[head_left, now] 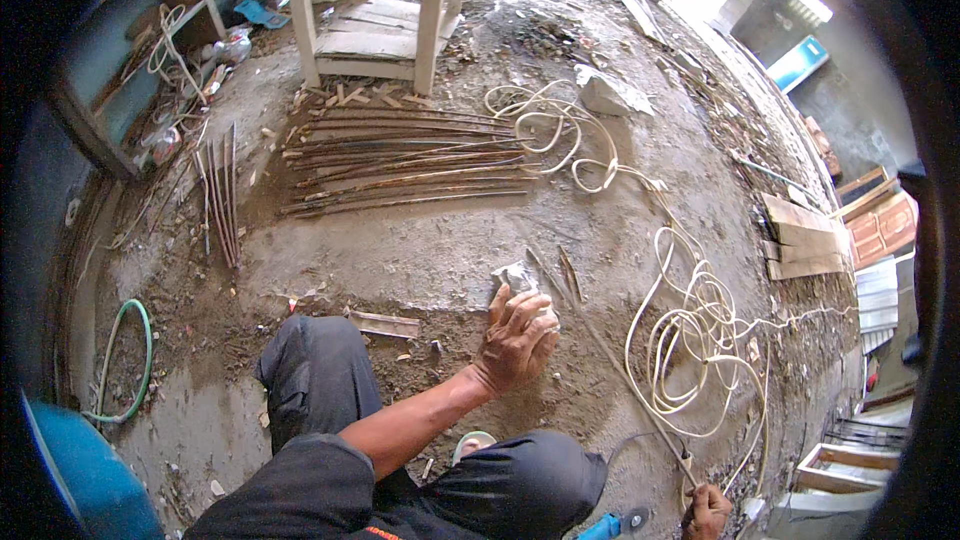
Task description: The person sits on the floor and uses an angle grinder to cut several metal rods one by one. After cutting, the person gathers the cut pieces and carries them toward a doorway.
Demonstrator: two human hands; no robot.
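My left hand [515, 340] reaches forward over the dirt floor, its fingers curled over a pale, whitish lump [513, 276]. Whether the lump is stone or crumpled material I cannot tell, since the hand covers much of it. At the lower right, my right hand [707, 513] is closed around the near end of a long thin metal rod [612, 360]. That rod slants away along the ground, its far tip just right of the lump. A short dark strip [570, 274] lies beside the tip. Near my right knee a blue tool [602, 527] shows in part.
Rusty rods [410, 155] lie bundled ahead, with several more rods [220, 195] to their left. A tangled white cable [690, 320] spreads at the right. Beyond stand a wooden frame [365, 68] and a concrete chunk [612, 93]. A green hose [150, 355] loops at the left.
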